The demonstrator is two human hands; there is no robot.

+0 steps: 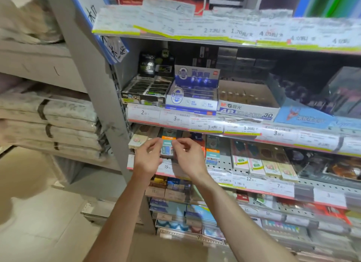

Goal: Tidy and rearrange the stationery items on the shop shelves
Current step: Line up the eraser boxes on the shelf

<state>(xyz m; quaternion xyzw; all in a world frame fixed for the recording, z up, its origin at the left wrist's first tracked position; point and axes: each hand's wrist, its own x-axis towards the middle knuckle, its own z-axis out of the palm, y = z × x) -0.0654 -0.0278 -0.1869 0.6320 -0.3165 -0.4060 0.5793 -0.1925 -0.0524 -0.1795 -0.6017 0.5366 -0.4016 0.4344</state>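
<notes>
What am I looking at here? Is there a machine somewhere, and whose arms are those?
No machine: a person wears one camera on the head, looking forward and down, so those bare arms are the person's own. The left hand and right hand together pinch a small teal and orange packet in front of a shop shelf. On the shelf above stand open display boxes, among them a white eraser box and a blue and white box. Price tags line the shelf edges. More packets hang to the right.
</notes>
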